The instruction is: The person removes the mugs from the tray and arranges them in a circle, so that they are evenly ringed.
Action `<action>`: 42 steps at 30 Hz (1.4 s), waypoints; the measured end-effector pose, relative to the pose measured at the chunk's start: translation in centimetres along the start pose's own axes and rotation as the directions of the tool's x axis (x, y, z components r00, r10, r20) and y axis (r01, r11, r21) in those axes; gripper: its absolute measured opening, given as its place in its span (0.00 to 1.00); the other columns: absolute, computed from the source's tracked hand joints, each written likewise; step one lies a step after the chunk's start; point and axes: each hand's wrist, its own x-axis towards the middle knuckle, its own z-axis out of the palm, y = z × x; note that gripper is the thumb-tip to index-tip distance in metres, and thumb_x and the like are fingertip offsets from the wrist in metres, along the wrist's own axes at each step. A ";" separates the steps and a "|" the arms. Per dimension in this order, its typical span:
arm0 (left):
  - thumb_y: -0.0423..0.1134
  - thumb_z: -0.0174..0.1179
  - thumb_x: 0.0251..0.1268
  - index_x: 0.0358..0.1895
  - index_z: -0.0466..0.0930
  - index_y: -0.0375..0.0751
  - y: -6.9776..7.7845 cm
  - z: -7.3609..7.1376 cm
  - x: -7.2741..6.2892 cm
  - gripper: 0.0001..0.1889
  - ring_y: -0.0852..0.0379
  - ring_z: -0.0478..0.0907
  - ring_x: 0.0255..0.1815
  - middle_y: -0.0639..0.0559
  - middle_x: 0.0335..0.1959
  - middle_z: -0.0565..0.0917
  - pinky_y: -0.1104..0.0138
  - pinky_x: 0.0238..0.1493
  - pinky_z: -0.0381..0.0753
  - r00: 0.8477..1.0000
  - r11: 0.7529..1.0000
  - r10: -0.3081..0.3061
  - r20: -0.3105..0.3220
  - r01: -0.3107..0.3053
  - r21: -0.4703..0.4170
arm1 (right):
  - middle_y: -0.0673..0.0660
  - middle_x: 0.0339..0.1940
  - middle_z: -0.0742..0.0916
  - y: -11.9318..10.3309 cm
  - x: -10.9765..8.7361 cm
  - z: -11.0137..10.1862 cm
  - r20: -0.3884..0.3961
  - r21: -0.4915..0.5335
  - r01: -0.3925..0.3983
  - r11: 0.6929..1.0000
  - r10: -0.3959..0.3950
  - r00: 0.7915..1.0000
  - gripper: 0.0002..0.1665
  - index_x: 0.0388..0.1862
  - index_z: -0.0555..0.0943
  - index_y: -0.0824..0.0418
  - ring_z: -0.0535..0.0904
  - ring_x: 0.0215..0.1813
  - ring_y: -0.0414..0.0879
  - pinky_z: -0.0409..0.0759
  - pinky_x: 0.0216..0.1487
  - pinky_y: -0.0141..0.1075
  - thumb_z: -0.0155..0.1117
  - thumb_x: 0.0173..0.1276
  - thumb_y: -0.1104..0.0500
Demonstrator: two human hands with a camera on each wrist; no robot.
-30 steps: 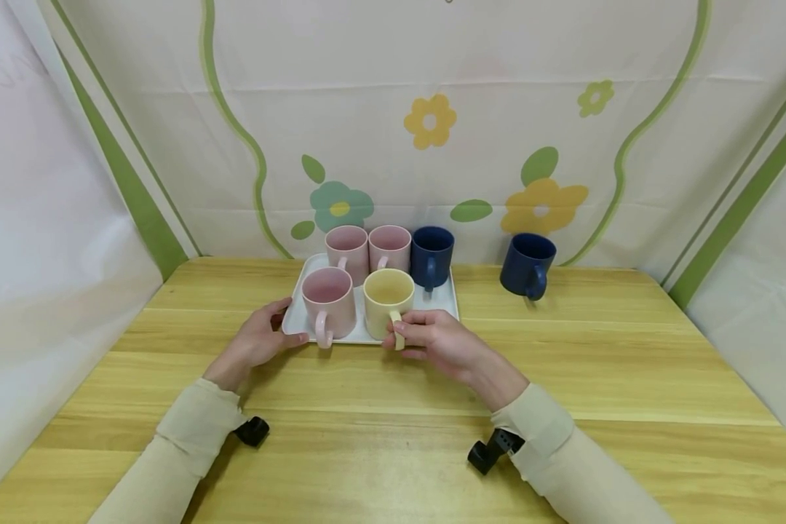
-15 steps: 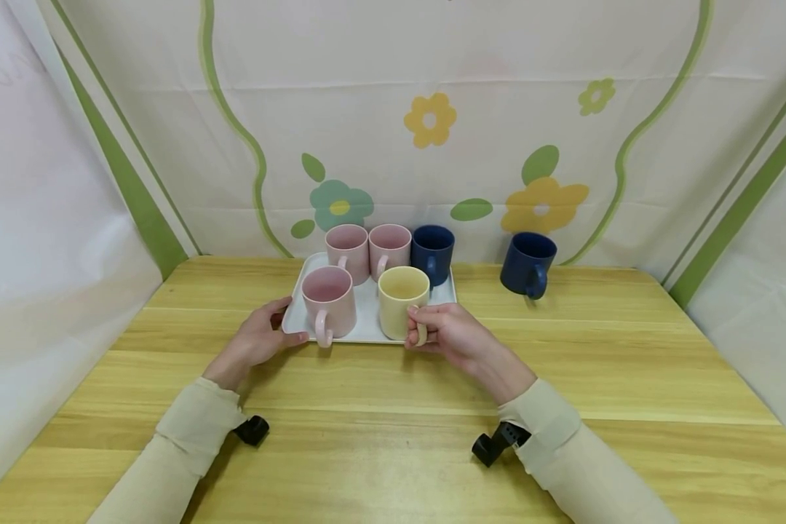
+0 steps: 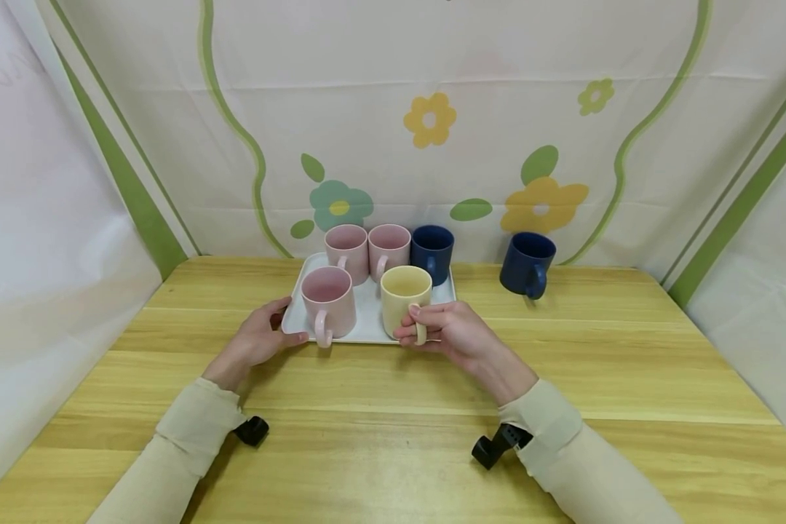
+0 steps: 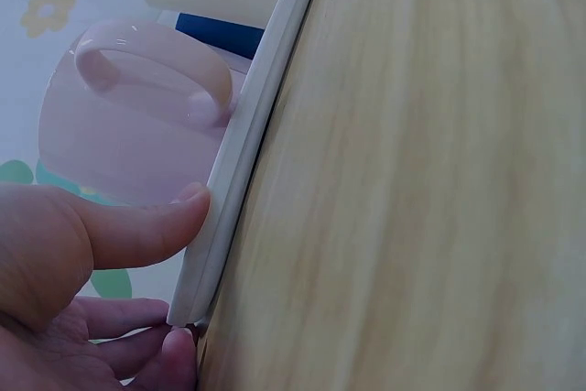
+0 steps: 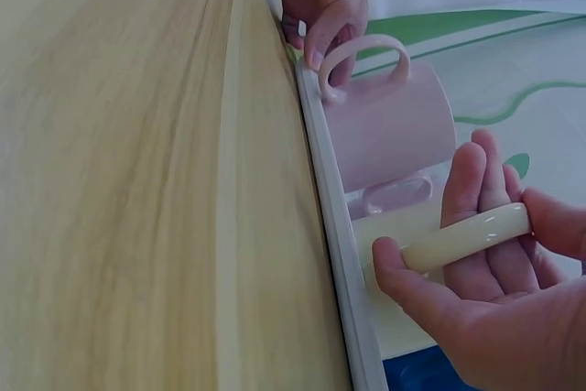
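A pale yellow mug [image 3: 402,291] stands upright at the front right of the white tray [image 3: 370,313]. My right hand [image 3: 458,327] holds it by its handle, with thumb and fingers around the loop in the right wrist view [image 5: 467,240]. At the tray's front left corner, my left hand [image 3: 257,336] grips the rim, its thumb on the front edge and its fingers at the side. Beside that thumb is a pink mug [image 3: 330,302], its handle facing forward. Two more pink mugs, one on the left [image 3: 347,251], and a navy mug [image 3: 435,251] line the tray's back.
Another navy mug [image 3: 527,262] stands on the wooden table [image 3: 393,422], right of the tray and near the back. Behind the table hangs a white curtain [image 3: 367,58] with printed flowers; fabric also closes off both sides.
My right hand has shifted the yellow mug to the right along the tray, widening the gap to the front pink mug. The left hand has stayed at the tray's corner.
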 end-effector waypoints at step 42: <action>0.39 0.71 0.69 0.85 0.52 0.30 0.0 -0.1 0.0 0.48 0.33 0.69 0.74 0.26 0.77 0.69 0.41 0.78 0.66 1.000 1.000 0.002 -0.002 -0.002 -0.006 | 0.50 0.43 0.95 -1.6 -3.5 -2.1 -0.248 0.132 0.150 0.980 -0.114 0.962 0.24 0.65 0.79 0.73 0.92 0.52 0.44 0.85 0.62 0.33 0.56 0.85 0.54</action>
